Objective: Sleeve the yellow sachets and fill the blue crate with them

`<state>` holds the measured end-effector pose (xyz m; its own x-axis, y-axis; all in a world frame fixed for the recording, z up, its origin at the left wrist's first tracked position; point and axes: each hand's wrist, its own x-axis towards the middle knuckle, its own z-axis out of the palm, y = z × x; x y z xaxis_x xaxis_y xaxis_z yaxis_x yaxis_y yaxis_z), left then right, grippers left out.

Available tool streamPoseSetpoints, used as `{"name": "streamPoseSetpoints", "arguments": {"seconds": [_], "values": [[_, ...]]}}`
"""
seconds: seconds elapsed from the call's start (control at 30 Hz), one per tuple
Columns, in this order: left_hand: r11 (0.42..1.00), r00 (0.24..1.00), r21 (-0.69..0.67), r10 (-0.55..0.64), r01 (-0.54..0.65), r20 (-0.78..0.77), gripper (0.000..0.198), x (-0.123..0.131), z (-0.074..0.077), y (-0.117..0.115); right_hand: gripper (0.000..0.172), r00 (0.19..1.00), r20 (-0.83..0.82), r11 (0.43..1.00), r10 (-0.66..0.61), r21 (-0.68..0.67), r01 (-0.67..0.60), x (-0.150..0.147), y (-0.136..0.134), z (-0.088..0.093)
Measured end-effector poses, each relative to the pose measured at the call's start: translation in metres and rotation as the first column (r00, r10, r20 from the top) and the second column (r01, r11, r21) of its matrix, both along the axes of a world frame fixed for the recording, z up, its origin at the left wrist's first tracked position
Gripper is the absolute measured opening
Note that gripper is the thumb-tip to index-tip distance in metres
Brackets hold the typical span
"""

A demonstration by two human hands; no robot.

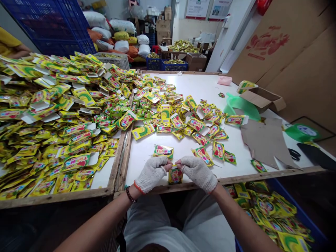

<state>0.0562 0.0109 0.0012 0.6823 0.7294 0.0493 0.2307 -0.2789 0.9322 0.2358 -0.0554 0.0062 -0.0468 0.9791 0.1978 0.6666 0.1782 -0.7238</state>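
Between my gloved hands, near the table's front edge, is a small yellow and green candy packet [175, 176]. My left hand [153, 174] pinches its upper left corner with thumb and finger. At the upper right corner my right hand [197, 172] pinches it the same way. Both gloves are white knit with bare fingertips. Just beyond my left hand lies a printed candy box [163, 151]. Another packet [203, 156] lies beyond my right hand. A loose heap of boxes and packets [165, 113] spreads over the white table farther out.
A large heap of yellow packets and boxes [52, 105] covers the left table, past a wooden rail [123, 157]. A blue crate [301, 206] of packets stands below right. Torn cardboard [270, 141], scissors [294, 154] and an open carton [262, 99] lie right. Someone's yellow sleeve [9, 40] shows far left.
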Motion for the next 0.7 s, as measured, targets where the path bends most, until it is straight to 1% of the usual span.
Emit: {"name": "streamPoseSetpoints", "arguments": {"seconds": [0.1, 0.13, 0.2, 0.23, 0.27, 0.33, 0.37, 0.4, 0.43, 0.47, 0.5, 0.57, 0.63, 0.67, 0.7], "values": [[0.999, 1.0, 0.033, -0.025, 0.025, -0.014, 0.021, 0.0, 0.0, 0.002, 0.018, 0.997, 0.072, 0.999, 0.038, -0.013, -0.037, 0.001, 0.002, 0.004], [0.996, 0.999, 0.075, -0.035, 0.037, -0.021, 0.022, -0.001, -0.001, 0.001, 0.017, 0.994, 0.091, 0.998, 0.061, -0.002, -0.061, 0.002, 0.002, 0.004], [0.97, 0.997, 0.231, -0.071, 0.079, -0.041, 0.021, -0.005, -0.003, -0.001, 0.018, 0.985, 0.119, 0.989, 0.127, 0.057, -0.135, 0.004, -0.001, 0.002], [0.934, 0.993, 0.337, -0.101, 0.118, -0.068, 0.02, -0.007, -0.004, -0.003, 0.021, 0.976, 0.14, 0.978, 0.167, 0.103, -0.182, 0.006, -0.005, 0.0], [0.879, 0.986, 0.447, -0.132, 0.166, -0.106, 0.018, -0.01, -0.006, -0.005, 0.026, 0.965, 0.167, 0.962, 0.202, 0.152, -0.228, 0.007, -0.009, -0.003], [0.735, 0.965, 0.626, -0.169, 0.259, -0.202, 0.017, -0.016, -0.011, -0.01, 0.037, 0.937, 0.245, 0.924, 0.248, 0.23, -0.304, 0.01, -0.02, -0.01], [0.67, 0.957, 0.685, -0.161, 0.286, -0.242, 0.018, -0.019, -0.013, -0.012, 0.041, 0.925, 0.287, 0.912, 0.248, 0.253, -0.323, 0.01, -0.025, -0.014], [0.621, 0.952, 0.725, -0.142, 0.299, -0.271, 0.021, -0.02, -0.015, -0.014, 0.045, 0.919, 0.323, 0.908, 0.228, 0.269, -0.32, 0.009, -0.03, -0.019], [0.592, 0.951, 0.748, -0.119, 0.3, -0.287, 0.022, -0.021, -0.017, -0.015, 0.048, 0.918, 0.348, 0.911, 0.192, 0.285, -0.299, 0.008, -0.032, -0.023], [0.581, 0.951, 0.758, -0.106, 0.297, -0.291, 0.023, -0.02, -0.017, -0.016, 0.049, 0.92, 0.361, 0.914, 0.152, 0.303, -0.269, 0.005, -0.034, -0.027], [0.585, 0.951, 0.755, -0.108, 0.296, -0.289, 0.023, -0.019, -0.016, -0.015, 0.05, 0.927, 0.358, 0.918, 0.116, 0.318, -0.238, 0.001, -0.033, -0.03], [0.628, 0.951, 0.717, -0.15, 0.303, -0.271, 0.021, -0.014, -0.01, -0.01, 0.049, 0.954, 0.29, 0.929, 0.074, 0.328, -0.172, -0.006, -0.028, -0.033], [0.679, 0.952, 0.669, -0.183, 0.303, -0.246, 0.022, -0.007, -0.003, 0.002, 0.048, 0.982, 0.188, 0.941, 0.033, 0.324, -0.094, -0.009, -0.024, -0.026], [0.7, 0.958, 0.656, -0.164, 0.282, -0.237, 0.024, -0.005, 0.0, 0.011, 0.047, 0.988, 0.156, 0.945, -0.008, 0.324, -0.044, -0.006, -0.025, -0.019], [0.713, 0.963, 0.655, -0.116, 0.25, -0.241, 0.029, -0.003, 0.002, 0.02, 0.045, 0.986, 0.154, 0.946, -0.066, 0.324, 0.012, 0.001, -0.029, -0.008]]}}
